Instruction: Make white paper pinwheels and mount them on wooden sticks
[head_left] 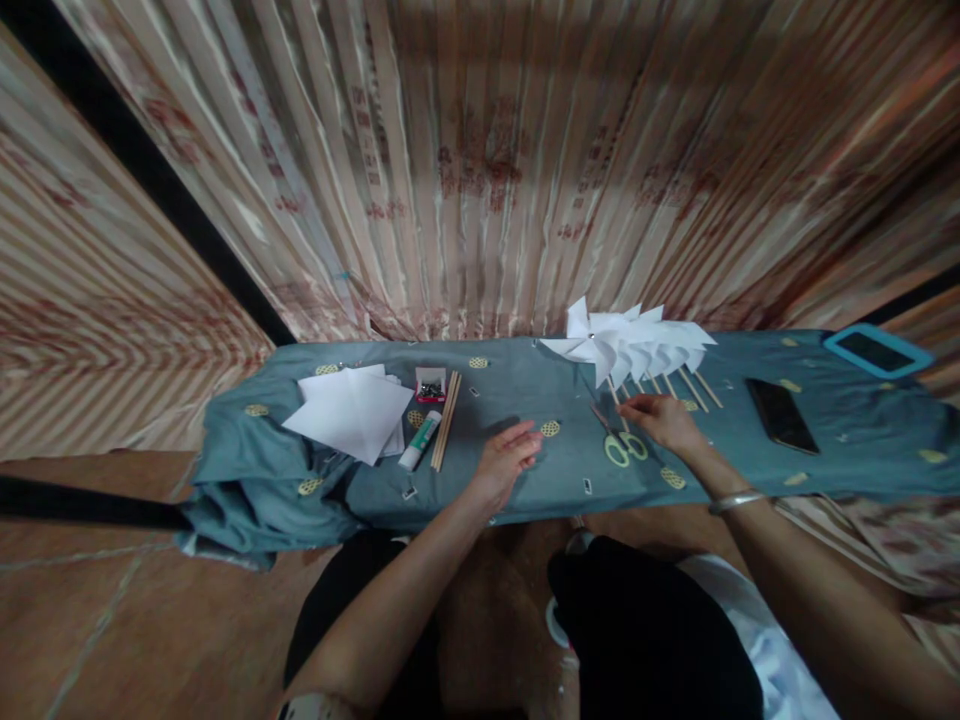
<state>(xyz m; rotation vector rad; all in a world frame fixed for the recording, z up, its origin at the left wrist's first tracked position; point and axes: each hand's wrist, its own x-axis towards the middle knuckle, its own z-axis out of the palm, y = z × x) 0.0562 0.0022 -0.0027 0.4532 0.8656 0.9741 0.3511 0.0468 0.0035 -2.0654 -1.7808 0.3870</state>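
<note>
Over the front middle of the cloth, my left hand (507, 466) is held with its fingers stretched out and nothing in it. My right hand (661, 420) is closed, thumb and fingertips pinching the wooden stick (614, 392) of the leftmost white paper pinwheel (581, 338). Several more paper pinwheels (675, 335) lie overlapped in a row to its right, sticks pointing toward me. Just below my right fingertips are scissors (618, 451) with pale green handles, lying on the cloth.
On the left lie white paper sheets (352, 408), a small red-and-white box of metal pins (430, 386), a green-and-white glue tube (420, 440) and wooden sticks (445, 422). A black phone (781, 414) and a blue-framed device (877, 350) lie right. Behind the cloth-covered table (525, 500) hangs a striped curtain (480, 180).
</note>
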